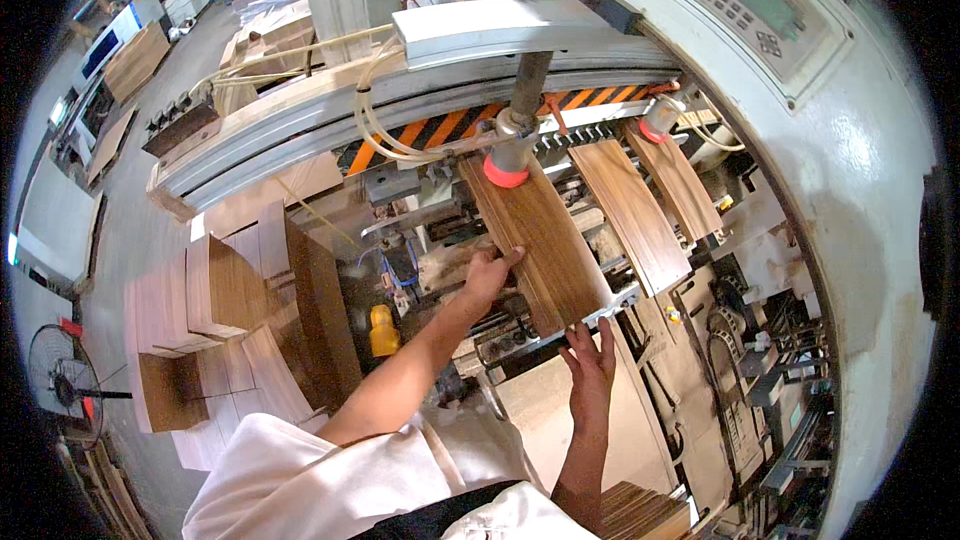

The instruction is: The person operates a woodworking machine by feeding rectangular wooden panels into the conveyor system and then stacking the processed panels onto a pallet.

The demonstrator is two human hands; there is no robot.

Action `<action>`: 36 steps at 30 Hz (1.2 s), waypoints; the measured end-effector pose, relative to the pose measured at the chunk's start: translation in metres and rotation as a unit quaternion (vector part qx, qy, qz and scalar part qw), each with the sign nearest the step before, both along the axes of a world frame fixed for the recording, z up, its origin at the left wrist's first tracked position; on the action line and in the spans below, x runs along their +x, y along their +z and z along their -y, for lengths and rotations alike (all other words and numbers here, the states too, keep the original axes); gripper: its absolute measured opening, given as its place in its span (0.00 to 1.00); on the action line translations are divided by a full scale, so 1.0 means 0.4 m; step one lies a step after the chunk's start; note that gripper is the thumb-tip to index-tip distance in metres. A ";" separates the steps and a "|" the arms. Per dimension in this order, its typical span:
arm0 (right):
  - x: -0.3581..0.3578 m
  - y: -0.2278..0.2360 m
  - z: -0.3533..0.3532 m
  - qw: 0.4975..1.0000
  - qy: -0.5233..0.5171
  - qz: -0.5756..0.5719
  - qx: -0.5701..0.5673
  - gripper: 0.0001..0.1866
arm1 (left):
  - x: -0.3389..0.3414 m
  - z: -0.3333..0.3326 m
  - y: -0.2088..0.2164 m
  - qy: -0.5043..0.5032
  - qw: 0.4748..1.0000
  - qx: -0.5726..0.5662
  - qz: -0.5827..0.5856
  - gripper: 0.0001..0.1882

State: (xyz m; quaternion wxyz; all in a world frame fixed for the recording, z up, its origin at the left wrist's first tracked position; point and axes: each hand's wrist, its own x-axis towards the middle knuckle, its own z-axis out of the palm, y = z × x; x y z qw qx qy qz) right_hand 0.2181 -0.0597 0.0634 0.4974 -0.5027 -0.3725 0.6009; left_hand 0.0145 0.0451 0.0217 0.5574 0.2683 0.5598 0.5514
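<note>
A brown wood-grain board (540, 250) lies lengthwise on the machine bed, its far end under a cylinder with a red pad (507, 170). My left hand (487, 275) is closed at the board's left edge, one digit on top; its other fingers are partly hidden. At the near right corner is my right hand (590, 365), its fingers stretched and apart, tips touching or close to the board's near end. Two more wood-grain boards lie to the right, a middle one (635, 225) and a narrower one (678, 185) under a second red pad (655, 130).
Stacked boards (225, 310) stand at the left, beside a yellow part (383, 330). A metal beam (500, 25) crosses above the bed. The control panel (755, 0) is on the grey machine frame at right. More boards (640, 512) lie near my right forearm. A fan (65, 385) stands far left.
</note>
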 end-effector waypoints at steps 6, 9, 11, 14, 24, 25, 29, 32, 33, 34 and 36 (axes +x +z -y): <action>0.001 -0.012 -0.003 0.997 0.038 -0.049 0.041 0.40 | -0.009 -0.007 0.044 -0.015 0.997 -0.045 -0.054 0.21; -0.005 -0.028 -0.026 0.995 0.076 -0.019 0.068 0.40 | -0.029 -0.028 0.014 0.002 1.000 -0.014 -0.023 0.21; -0.013 -0.006 -0.035 0.996 0.075 -0.030 0.032 0.40 | -0.045 -0.049 -0.054 -0.015 0.999 -0.010 0.044 0.21; -0.002 -0.016 -0.036 0.995 0.083 -0.050 0.036 0.42 | -0.042 -0.053 -0.067 -0.018 0.999 -0.008 0.041 0.21; -0.012 -0.024 -0.027 0.995 0.032 -0.090 0.027 0.45 | -0.055 -0.026 0.045 -0.041 0.996 -0.015 -0.079 0.21; -0.020 -0.020 -0.034 0.995 0.028 -0.089 0.030 0.45 | -0.065 -0.035 0.021 -0.051 0.997 0.003 -0.054 0.20; -0.026 -0.021 -0.034 0.995 0.012 -0.096 0.032 0.45 | -0.079 -0.055 -0.024 -0.082 0.994 0.001 -0.079 0.25; -0.014 -0.020 -0.034 0.997 0.001 -0.076 0.029 0.45 | -0.058 -0.034 0.070 -0.068 0.995 -0.043 -0.061 0.19; -0.015 -0.019 -0.032 0.997 -0.005 -0.073 0.022 0.45 | -0.057 -0.029 0.085 -0.065 0.994 -0.063 -0.059 0.19; -0.024 -0.017 -0.034 0.997 -0.006 -0.071 0.018 0.45 | -0.063 -0.036 0.050 -0.063 0.997 -0.036 -0.034 0.19; -0.035 -0.019 -0.028 0.997 -0.016 -0.073 0.016 0.42 | -0.067 -0.052 -0.020 -0.066 0.998 0.016 0.016 0.20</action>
